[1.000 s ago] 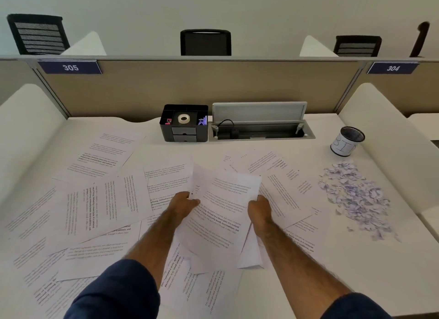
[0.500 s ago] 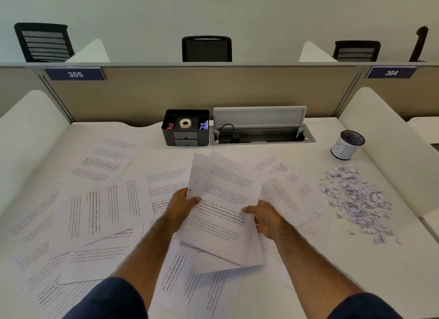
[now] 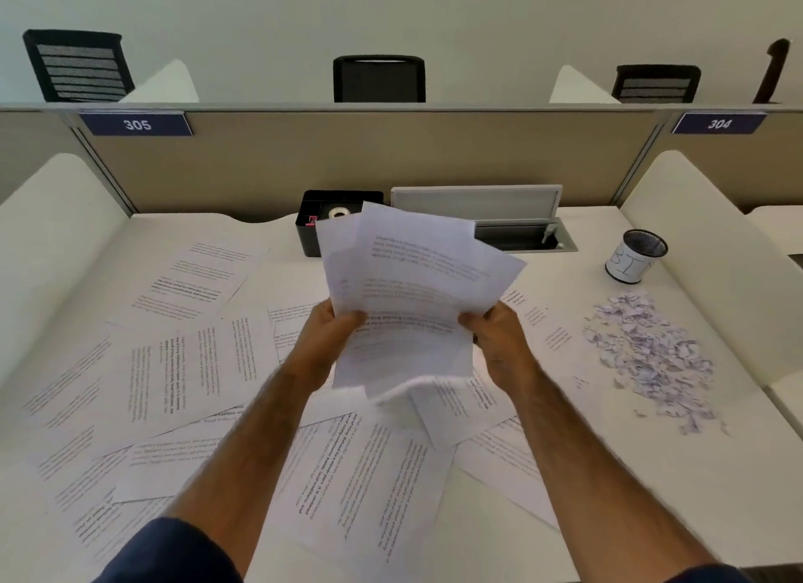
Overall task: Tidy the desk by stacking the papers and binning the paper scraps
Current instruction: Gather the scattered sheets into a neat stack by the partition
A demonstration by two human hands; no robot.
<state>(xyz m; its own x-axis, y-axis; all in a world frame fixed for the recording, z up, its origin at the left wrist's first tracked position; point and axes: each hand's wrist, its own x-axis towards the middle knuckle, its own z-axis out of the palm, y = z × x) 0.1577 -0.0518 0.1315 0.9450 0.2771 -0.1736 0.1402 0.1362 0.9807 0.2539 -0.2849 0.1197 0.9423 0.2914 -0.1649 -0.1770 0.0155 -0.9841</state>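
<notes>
Several white printed paper sheets (image 3: pixel 408 304) raised above white tabletop (image 3: pixel 652 474), pinched by left hand (image 3: pixel 323 335) and right hand (image 3: pixel 499 339) fingers; torn scraps pile (image 3: pixel 652 356) near labelled mesh cup (image 3: pixel 635 255).

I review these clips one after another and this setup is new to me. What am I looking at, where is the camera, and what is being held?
No machine here: a person wears a camera on the head, looking down at their own bare hands. The left hand and right hand grip a fanned bundle of printed sheets lifted above the desk. More loose papers lie scattered across it. To the right sits a pile of paper scraps, beyond it a small mesh bin. A black desk organizer stands at the back.
</notes>
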